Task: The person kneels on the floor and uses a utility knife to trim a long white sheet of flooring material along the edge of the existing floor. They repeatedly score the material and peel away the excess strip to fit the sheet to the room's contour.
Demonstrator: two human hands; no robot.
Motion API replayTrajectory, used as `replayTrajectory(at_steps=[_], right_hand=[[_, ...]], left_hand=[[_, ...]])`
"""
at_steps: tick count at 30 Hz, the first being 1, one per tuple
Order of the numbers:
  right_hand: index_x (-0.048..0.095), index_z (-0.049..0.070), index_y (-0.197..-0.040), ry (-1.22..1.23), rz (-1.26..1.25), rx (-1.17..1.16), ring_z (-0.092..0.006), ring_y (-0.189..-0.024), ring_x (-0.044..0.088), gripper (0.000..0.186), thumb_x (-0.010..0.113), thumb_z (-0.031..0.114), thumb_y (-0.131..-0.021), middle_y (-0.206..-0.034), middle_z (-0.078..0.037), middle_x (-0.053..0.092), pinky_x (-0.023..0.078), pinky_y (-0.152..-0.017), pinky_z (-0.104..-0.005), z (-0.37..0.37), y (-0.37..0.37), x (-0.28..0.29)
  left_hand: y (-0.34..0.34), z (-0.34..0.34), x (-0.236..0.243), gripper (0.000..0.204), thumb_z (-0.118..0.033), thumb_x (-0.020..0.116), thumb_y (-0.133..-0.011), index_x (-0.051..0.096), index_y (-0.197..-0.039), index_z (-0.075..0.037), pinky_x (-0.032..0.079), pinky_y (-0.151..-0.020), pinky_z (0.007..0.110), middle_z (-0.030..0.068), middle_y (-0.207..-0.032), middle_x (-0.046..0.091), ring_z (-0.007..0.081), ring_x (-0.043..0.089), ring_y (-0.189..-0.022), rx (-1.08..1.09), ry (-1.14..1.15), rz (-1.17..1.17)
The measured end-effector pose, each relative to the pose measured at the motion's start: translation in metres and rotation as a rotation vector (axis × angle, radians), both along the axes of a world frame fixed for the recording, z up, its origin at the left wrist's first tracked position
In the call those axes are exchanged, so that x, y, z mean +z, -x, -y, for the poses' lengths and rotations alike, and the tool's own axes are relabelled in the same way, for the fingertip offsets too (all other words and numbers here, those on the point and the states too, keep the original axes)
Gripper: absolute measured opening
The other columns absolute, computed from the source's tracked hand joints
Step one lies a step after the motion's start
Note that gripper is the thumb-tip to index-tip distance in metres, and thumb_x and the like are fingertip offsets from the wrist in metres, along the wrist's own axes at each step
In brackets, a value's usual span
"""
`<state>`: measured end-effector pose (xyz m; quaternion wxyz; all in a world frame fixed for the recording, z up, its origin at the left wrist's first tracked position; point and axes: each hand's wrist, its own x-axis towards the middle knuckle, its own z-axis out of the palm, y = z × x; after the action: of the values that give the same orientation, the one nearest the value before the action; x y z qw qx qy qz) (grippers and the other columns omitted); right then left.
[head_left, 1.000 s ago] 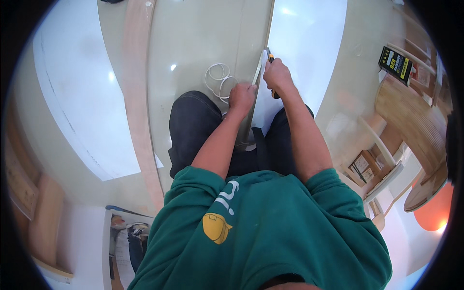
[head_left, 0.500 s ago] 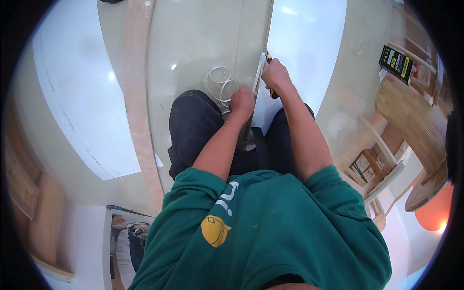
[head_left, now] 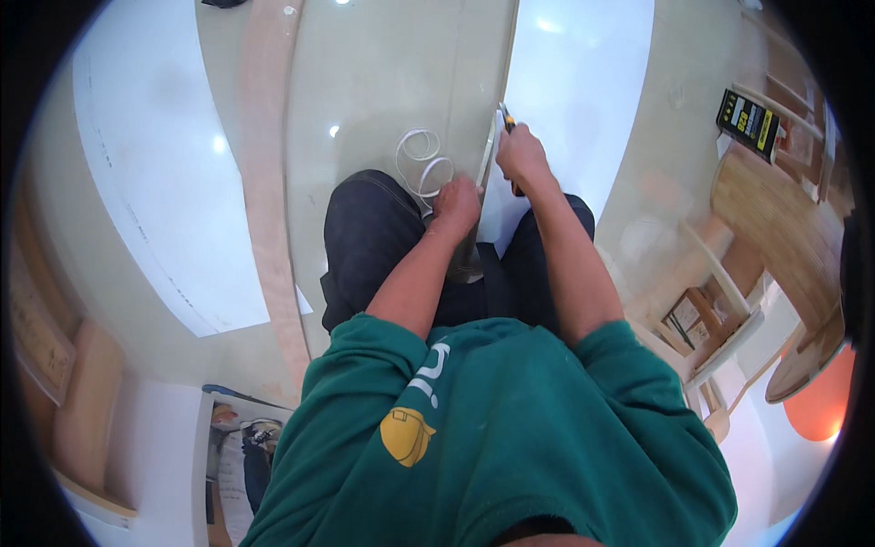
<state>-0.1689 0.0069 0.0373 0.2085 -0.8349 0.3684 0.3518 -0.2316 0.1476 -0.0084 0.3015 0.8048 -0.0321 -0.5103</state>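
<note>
My right hand [head_left: 521, 155] is closed round a black and orange utility knife [head_left: 509, 119], its tip at the edge of a long white sheet [head_left: 574, 82] between my knees. Along that edge runs a thin pale strip [head_left: 488, 146]. My left hand [head_left: 456, 208], nearer me, is closed with its fingertips at the strip, pinching it against the edge; exactly what lies under the fingers is hidden. A loosely coiled white cord [head_left: 419, 146] lies on the floor [head_left: 374, 82] just beyond my left hand.
At left lie another white sheet [head_left: 155, 173] and a long, pale wooden strip [head_left: 269, 182]. At right are wooden furniture pieces [head_left: 775, 219] and a black-and-yellow package [head_left: 747, 118]. Behind at lower left, a low white ledge [head_left: 173, 428] borders a recess with shoes [head_left: 262, 436].
Both my hands have slid a little toward me along the sheet's edge, the knife moving with my right hand. The white cord has shifted slightly.
</note>
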Motion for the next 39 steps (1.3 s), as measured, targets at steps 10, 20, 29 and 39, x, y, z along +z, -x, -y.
replayTrajectory(at_steps=[10,20,29,39], right_hand=[[0.052,-0.008,-0.100,0.033,0.058,0.039,-0.0399,-0.073,0.067,0.037,0.048,0.029,-0.097,-0.078,-0.027,0.065,0.054,-0.072,-0.0482,0.003,0.017,-0.021],[0.051,-0.009,-0.100,0.010,0.088,0.030,-0.0380,-0.068,0.067,0.038,0.048,0.029,-0.098,-0.079,-0.027,0.066,0.055,-0.066,-0.0448,0.004,0.023,-0.026],[0.052,-0.013,-0.101,-0.075,-0.054,-0.005,-0.0319,-0.060,0.070,0.040,0.045,0.026,-0.098,-0.074,-0.026,0.067,0.057,-0.061,-0.0411,0.002,0.009,-0.004],[0.053,-0.009,-0.105,0.000,-0.027,0.022,-0.0446,-0.094,0.065,0.039,0.048,0.028,-0.097,-0.097,-0.032,0.065,0.053,-0.082,-0.0492,-0.003,0.017,-0.002]], left_hand=[[0.007,-0.006,-0.009,0.027,-0.026,0.061,-0.091,0.069,-0.094,-0.001,0.049,-0.086,0.052,0.0259,-0.099,0.067,0.0414,0.064,-0.098,-0.083,0.003,0.049],[0.008,-0.006,-0.006,0.031,-0.028,0.063,-0.090,0.067,-0.098,0.002,0.049,-0.088,0.052,0.0272,-0.103,0.066,0.0431,0.063,-0.102,-0.125,0.039,0.000],[0.007,-0.009,0.001,0.033,-0.028,0.063,-0.090,0.068,-0.102,0.002,0.050,-0.087,0.051,0.0271,-0.102,0.067,0.0425,0.064,-0.101,-0.146,0.024,-0.063],[0.012,-0.009,0.000,0.025,-0.018,0.054,-0.089,0.067,-0.101,-0.002,0.051,-0.088,0.049,0.0224,-0.104,0.068,0.0385,0.065,-0.101,-0.230,-0.002,-0.004]])
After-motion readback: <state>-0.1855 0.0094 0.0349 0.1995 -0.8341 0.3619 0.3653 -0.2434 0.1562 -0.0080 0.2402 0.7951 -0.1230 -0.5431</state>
